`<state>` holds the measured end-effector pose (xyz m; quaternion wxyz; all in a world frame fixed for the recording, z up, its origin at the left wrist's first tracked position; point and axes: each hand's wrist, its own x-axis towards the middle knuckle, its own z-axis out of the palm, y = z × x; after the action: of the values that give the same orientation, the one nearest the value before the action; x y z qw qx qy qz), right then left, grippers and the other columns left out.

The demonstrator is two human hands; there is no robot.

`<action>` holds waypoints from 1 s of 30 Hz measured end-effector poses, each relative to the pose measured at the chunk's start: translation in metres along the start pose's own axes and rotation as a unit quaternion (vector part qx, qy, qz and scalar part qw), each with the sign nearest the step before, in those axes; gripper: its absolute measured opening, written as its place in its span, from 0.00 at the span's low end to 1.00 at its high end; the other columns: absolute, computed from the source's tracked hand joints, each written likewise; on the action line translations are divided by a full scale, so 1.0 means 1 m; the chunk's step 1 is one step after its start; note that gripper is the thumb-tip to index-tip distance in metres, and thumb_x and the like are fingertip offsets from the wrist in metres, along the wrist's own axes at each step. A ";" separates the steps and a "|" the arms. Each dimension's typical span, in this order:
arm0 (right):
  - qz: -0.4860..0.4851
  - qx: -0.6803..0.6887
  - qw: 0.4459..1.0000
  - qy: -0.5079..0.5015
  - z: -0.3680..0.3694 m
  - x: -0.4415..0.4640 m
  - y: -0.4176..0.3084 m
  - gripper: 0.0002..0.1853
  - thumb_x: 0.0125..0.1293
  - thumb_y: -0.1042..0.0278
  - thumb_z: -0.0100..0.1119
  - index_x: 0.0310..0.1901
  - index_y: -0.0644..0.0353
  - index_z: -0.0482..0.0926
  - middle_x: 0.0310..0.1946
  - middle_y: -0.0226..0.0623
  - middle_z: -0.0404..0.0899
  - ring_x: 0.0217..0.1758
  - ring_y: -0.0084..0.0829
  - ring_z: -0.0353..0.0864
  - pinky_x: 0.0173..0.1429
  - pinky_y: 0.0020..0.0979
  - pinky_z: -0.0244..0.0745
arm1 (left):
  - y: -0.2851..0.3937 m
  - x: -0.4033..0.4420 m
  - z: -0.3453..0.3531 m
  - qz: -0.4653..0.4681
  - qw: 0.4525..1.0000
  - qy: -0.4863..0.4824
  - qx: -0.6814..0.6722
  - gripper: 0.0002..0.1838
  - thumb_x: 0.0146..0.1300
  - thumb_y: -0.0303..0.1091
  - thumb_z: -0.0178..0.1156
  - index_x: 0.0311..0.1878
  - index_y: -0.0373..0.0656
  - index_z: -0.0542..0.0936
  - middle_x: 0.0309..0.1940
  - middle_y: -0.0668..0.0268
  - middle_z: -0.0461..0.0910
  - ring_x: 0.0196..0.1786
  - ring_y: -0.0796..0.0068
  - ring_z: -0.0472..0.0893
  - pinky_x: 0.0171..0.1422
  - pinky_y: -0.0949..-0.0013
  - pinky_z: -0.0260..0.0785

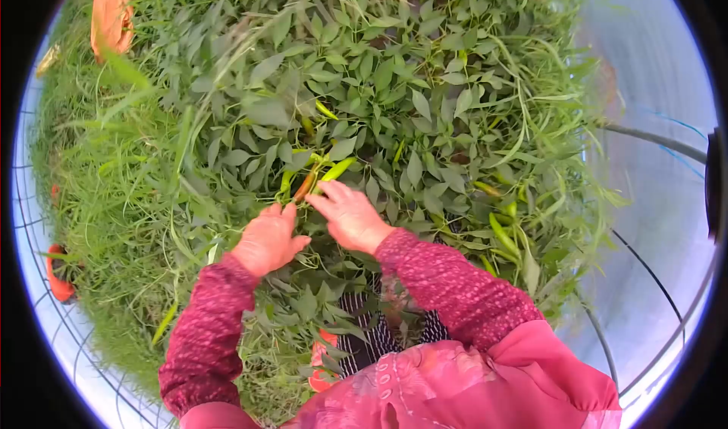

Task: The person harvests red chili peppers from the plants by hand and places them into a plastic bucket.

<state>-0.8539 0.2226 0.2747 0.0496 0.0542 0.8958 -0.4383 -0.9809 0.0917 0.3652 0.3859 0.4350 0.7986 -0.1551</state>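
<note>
While grass (114, 179) crowds the left edge of the pepper plants (421, 106), a reddish chili (305, 183) shows mid-patch. Left hand (265, 239), thumb apart, and right hand (353, 216), fingers bent, are at it; any grip is unclear.

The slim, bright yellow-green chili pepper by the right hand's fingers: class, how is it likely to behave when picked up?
The slim, bright yellow-green chili pepper holds a straight, unsagging shape, so it is probably fairly stiff. Its smooth-looking skin may feel slippery to the bare right hand. Its slender body suggests little weight.
</note>
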 end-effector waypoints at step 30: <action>0.030 0.364 0.931 -0.016 0.030 0.013 0.075 0.21 0.59 0.74 0.53 0.56 0.58 0.70 0.60 0.39 0.69 0.58 0.41 0.73 0.60 0.40 0.71 | -0.052 0.244 -0.078 0.209 0.959 -0.099 0.161 0.18 0.60 0.47 0.57 0.40 0.40 0.81 0.31 0.55 0.79 0.41 0.54 0.79 0.56 0.57 0.68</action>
<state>-0.8546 0.2454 0.1967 0.0538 0.0883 0.6722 -0.7331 -1.1396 0.2478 0.2279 0.4120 0.6313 0.6119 -0.2394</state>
